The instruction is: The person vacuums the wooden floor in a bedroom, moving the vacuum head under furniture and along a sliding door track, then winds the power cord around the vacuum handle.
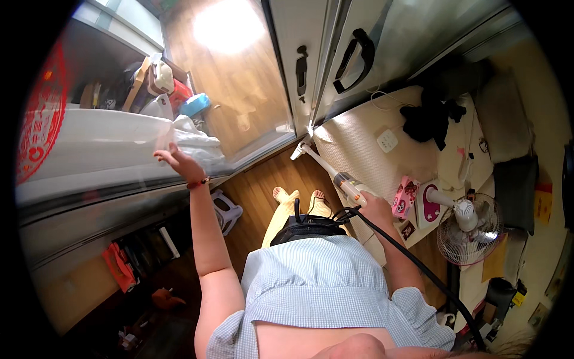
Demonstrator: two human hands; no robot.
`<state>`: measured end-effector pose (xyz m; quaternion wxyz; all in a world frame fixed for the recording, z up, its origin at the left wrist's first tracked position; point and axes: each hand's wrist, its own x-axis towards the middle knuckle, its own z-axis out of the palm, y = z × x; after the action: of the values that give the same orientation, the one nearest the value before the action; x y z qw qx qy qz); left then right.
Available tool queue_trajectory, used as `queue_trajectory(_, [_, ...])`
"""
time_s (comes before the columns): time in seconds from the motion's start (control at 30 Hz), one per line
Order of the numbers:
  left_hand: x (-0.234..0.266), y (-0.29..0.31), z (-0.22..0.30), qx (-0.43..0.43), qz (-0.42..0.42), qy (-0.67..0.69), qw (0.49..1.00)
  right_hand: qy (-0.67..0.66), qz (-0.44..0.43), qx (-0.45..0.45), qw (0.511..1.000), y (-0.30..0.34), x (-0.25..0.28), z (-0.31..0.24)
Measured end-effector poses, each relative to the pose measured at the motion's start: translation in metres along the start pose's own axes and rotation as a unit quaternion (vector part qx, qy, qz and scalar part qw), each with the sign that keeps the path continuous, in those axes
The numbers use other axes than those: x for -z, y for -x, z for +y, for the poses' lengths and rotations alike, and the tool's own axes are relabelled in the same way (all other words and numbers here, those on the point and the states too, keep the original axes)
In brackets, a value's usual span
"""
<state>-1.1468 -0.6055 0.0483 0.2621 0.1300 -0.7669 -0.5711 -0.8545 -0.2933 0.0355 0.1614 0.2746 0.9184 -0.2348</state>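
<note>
Right hand (pixel 375 209) wrapped around back end of white stick vacuum (pixel 348 186); grip mostly hidden under hand. Vacuum slants in front of body, on right side, beside pale mattress (pixel 341 134). Cannot tell if its head touches floor (pixel 239 185). Left hand (pixel 174 163) up, fingers loose and spread, near glass door (pixel 125 143); cannot tell if touching. White stool (pixel 227 212) partly hidden by left arm. Black cord (pixel 412 257) cut off at bottom. Black cloth (pixel 427 122): shape hard to tell.
</note>
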Motion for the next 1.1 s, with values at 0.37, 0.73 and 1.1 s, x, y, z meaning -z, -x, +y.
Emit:
queue_trajectory(0.37, [0.021,-0.008,0.017,-0.225,0.082,-0.203,0.949,0.171,0.007,0.114,0.979,-0.015,-0.010,-0.002])
queue_trajectory(0.73, [-0.095,0.045,0.031,-0.641,-0.112,-0.516,0.556,0.231,0.030,0.162,0.959,-0.056,-0.001,-0.065])
queue_trajectory(1.1, [-0.055,0.015,-0.006,-0.655,-0.077,-0.519,0.543,0.161,0.095,0.049,0.981,-0.083,-0.017,-0.112])
